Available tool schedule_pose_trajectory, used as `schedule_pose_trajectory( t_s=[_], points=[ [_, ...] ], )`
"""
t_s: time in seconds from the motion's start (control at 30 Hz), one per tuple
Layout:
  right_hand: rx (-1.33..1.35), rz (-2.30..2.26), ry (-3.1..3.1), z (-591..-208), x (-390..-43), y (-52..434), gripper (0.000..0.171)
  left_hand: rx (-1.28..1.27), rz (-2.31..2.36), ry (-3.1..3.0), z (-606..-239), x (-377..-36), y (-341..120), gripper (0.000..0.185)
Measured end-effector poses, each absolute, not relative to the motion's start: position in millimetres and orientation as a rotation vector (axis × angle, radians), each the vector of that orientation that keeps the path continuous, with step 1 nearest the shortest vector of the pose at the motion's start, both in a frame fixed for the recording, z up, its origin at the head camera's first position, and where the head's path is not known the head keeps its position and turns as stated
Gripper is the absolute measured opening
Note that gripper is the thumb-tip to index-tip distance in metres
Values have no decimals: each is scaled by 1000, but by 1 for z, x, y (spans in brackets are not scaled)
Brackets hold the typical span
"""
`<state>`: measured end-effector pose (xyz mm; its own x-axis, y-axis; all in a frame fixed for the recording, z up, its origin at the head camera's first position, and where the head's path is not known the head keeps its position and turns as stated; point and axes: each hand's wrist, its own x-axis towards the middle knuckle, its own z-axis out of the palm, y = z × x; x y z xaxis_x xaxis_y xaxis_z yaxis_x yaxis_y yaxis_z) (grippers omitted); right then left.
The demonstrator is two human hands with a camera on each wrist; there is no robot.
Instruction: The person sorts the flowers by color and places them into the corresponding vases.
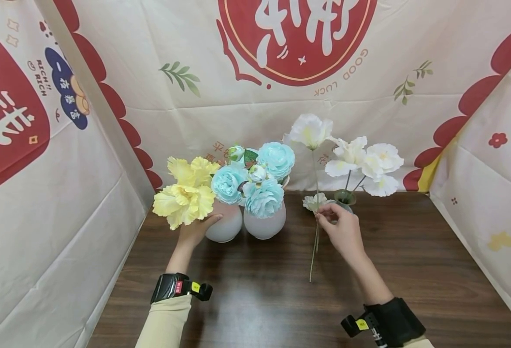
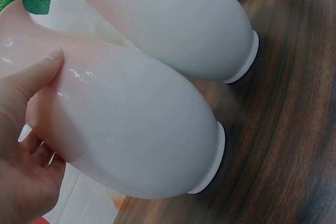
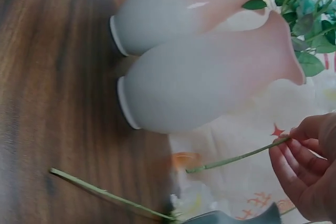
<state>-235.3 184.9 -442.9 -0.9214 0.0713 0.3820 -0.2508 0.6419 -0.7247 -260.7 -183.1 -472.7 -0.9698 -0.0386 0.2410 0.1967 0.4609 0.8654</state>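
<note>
White flower stem [image 1: 314, 227] is pinched between the thumb and fingertips of the right hand [image 1: 343, 231], held roughly upright above the desk [image 1: 433, 270], its bloom [image 1: 309, 130] high against the backdrop and its lower end hanging free just above the wood. In the right wrist view the fingers [image 3: 304, 150] close on the thin green stalk [image 3: 236, 158].

Just behind that hand stands a small dark green vase [image 1: 344, 197] carrying more white flowers [image 1: 370, 164]; another small white bloom [image 1: 314, 201] sits beside its mouth, close to the fingertips.

Left hand [image 1: 196, 231] grips the side of the left white vase [image 1: 226, 223], thumb laid on the glossy wall as the left wrist view shows [image 2: 39, 77], fingers curled round behind. This vase holds yellow flowers [image 1: 185, 195]. A second white vase [image 1: 265, 220] stands touching or just beside it on the right, filled with pale blue flowers [image 1: 261, 181]. Both white vases rest on the desk near its rear edge.

Both wrists wear black bands [image 1: 174, 286]. A printed red-and-cream cloth [image 1: 299, 43] encloses the desk at the back and both sides.
</note>
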Motion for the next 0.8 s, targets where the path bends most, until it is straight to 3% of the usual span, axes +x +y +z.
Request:
schedule_pose_trajectory(
  t_s=[0.8],
  points=[
    [147, 1192, -2065, -387, -251, 220, 7, -139, -1515, -2483, -474, -261, -184, 65]
  ],
)
